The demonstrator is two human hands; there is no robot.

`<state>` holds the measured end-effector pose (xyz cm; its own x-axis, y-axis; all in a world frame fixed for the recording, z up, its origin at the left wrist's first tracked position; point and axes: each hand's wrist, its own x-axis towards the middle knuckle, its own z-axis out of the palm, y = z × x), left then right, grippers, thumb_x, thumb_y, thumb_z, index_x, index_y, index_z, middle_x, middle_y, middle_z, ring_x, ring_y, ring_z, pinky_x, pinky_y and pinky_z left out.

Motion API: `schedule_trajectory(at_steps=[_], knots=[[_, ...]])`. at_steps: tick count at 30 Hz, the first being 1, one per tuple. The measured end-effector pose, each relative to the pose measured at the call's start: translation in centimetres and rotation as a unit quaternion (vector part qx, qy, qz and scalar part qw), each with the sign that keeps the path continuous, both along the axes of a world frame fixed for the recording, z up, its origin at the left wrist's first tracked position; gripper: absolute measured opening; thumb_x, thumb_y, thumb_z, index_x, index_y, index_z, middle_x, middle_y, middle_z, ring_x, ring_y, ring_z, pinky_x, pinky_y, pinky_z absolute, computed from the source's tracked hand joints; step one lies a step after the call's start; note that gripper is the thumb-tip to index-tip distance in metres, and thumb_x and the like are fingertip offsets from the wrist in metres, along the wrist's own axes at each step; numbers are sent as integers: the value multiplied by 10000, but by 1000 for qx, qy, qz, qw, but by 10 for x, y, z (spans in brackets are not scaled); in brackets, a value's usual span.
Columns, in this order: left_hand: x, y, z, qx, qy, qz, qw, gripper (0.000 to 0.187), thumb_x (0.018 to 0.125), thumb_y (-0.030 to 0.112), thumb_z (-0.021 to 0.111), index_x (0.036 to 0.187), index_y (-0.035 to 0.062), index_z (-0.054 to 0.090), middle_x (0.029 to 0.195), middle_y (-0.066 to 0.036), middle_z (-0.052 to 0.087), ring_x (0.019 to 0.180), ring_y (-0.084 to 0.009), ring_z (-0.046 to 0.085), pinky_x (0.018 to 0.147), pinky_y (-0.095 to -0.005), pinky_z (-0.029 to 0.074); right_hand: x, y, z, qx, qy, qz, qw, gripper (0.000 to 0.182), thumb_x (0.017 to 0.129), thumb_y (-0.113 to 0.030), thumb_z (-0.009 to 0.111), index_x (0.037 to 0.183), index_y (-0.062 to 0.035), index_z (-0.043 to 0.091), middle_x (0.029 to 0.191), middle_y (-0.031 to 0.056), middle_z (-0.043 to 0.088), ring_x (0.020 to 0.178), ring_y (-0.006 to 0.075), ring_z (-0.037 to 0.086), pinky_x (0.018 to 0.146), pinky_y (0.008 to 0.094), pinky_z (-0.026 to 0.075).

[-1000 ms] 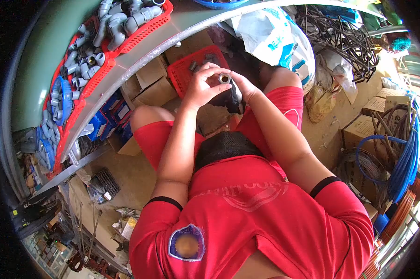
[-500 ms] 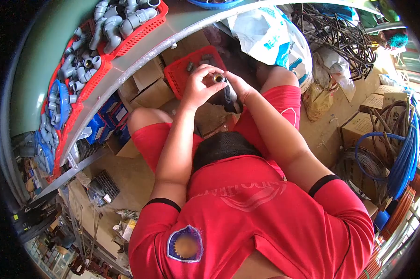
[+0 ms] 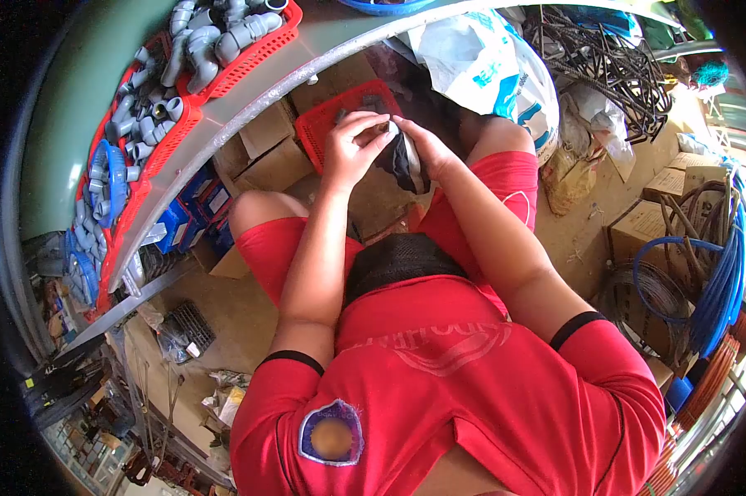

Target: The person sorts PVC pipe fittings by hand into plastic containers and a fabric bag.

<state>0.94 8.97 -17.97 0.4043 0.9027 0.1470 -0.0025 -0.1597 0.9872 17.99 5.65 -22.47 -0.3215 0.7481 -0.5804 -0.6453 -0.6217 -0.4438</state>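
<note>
In front of my knees, my left hand [image 3: 355, 151] is closed around a small pipe fitting [image 3: 385, 127] with a brass-coloured opening, its fingers and thumb pinching the side. My right hand [image 3: 426, 149] is closed on a dark cloth [image 3: 407, 164] with a pale edge, pressed against the fitting. The cloth's loose end hangs down below the right fingers. Fingers and cloth hide most of the fitting. Just beyond both hands sits a red basket [image 3: 313, 132] with a few grey fittings [image 3: 371, 104] in it.
Red baskets [image 3: 249, 51] full of grey pipe fittings line the shelf [image 3: 327, 45] at upper left. A white sack [image 3: 480, 66] stands beyond my right knee. Bent metal rods [image 3: 612, 70], cardboard boxes [image 3: 637, 227] and blue coiled tubing [image 3: 720, 281] lie to the right.
The fitting has turned in my hands, so its round opening faces me less. The cloth has moved up around it, and both hands have shifted slightly.
</note>
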Motion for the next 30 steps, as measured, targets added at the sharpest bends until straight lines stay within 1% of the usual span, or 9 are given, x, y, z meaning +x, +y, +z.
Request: schedule_trajectory(at_steps=[6, 10, 13, 19, 22, 25, 27, 28, 30], knots=[[0, -1, -1, 8, -6, 1, 1000, 271, 862, -30, 726, 1129, -22, 684, 1162, -78, 612, 1078, -166, 634, 908, -284, 550, 1, 0, -2, 28, -25, -7, 999, 410, 963, -450, 609, 1083, -68, 694, 931, 40, 727, 751, 139, 673, 660, 291, 530], [5, -4, 3, 31, -13, 29, 999, 270, 864, -33, 721, 1130, -27, 681, 1173, -85, 613, 1093, -174, 630, 917, -291, 551, 5, 1, -1, 29, -53, 20, 998, 445, 953, -479, 624, 1092, -60, 683, 938, 42, 718, 772, 138, 664, 679, 291, 521], [10, -4, 3, 103, 10, 71, 992, 257, 847, -12, 743, 1098, -27, 691, 1122, -103, 659, 1002, -186, 681, 828, -302, 601, 5, 1, 0, 36, -56, 15, 998, 466, 946, -499, 631, 1081, -56, 679, 921, 38, 709, 760, 138, 659, 675, 291, 518], [14, -6, 11, 124, -1, 93, 988, 251, 856, -34, 719, 1106, -35, 692, 1199, -139, 668, 1048, -215, 685, 859, -326, 602, 5, 2, -1, 47, -57, 5, 997, 453, 953, -487, 628, 1067, -51, 677, 905, 39, 704, 741, 126, 657, 652, 282, 518], [10, -7, 8, 87, -17, 70, 994, 266, 881, -70, 671, 1146, -53, 676, 1273, -158, 639, 1115, -213, 649, 903, -297, 565, 3, 2, 3, 50, -35, -7, 998, 438, 958, -471, 625, 1066, -50, 679, 899, 41, 712, 726, 128, 664, 630, 280, 524], [11, -7, 6, 38, -44, 79, 995, 212, 930, -14, 646, 1135, -53, 682, 1245, -149, 662, 1107, -199, 651, 910, -299, 548, 3, 1, 15, 43, 0, -6, 999, 418, 960, -450, 623, 1074, -52, 682, 888, 45, 719, 697, 137, 671, 608, 284, 530], [9, -4, 2, 43, -33, 84, 995, 207, 960, 32, 626, 1142, -49, 684, 1218, -137, 679, 1106, -188, 650, 912, -297, 536, 0, 0, 28, 20, 11, -10, 1000, 407, 961, -438, 620, 1081, -54, 683, 877, 47, 722, 672, 142, 672, 598, 286, 533], [8, -2, 0, 46, -28, 88, 995, 210, 975, 55, 615, 1146, -46, 685, 1205, -131, 687, 1105, -183, 650, 913, -297, 530, 2, 0, 22, 16, 18, 12, 1000, 389, 970, -420, 606, 1095, -60, 684, 870, 54, 726, 658, 146, 673, 590, 285, 533], [7, -1, -3, 48, -15, 84, 995, 226, 991, 85, 603, 1160, -40, 684, 1200, -123, 693, 1104, -175, 650, 913, -293, 524, 2, 1, 12, 14, 23, 9, 1000, 393, 973, -424, 596, 1099, -63, 685, 865, 52, 727, 658, 146, 673, 588, 285, 533]])
